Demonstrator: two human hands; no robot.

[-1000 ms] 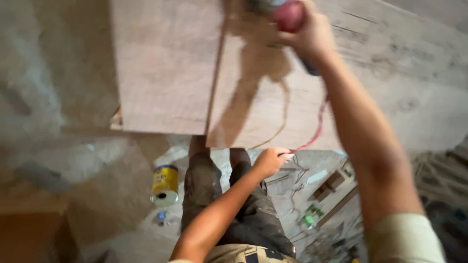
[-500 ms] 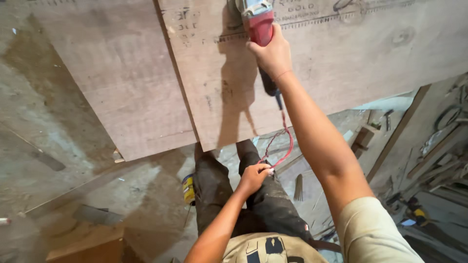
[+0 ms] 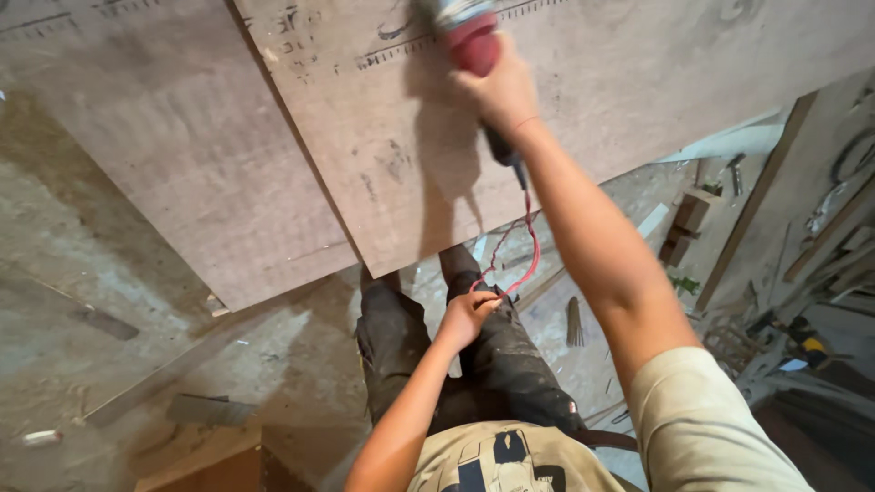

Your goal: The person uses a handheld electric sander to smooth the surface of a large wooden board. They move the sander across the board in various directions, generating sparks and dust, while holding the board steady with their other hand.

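Observation:
My right hand (image 3: 504,91) grips the red body of a corded power tool (image 3: 467,35) that rests on a large plywood sheet (image 3: 620,100). The tool's grey head sits near the top edge of the view, by a printed ruler-like mark. A narrow straight gap separates this sheet from a second plywood sheet (image 3: 182,155) on its left. A red cord (image 3: 527,239) runs from the tool's black tail down over the sheet's near edge. My left hand (image 3: 467,312) holds that cord in front of my dark trousers (image 3: 492,364).
A dusty concrete floor (image 3: 82,273) lies to the left, with a wood strip (image 3: 169,369) and a brown box corner (image 3: 228,469). At the right are wood offcuts (image 3: 688,219), planks (image 3: 752,205) and scattered tools (image 3: 802,342).
The view has swung and sharpened; the tool in my right hand sits slightly further up the sheet. The yellow can by my legs has dropped out of sight. My left hand keeps hold of the cord.

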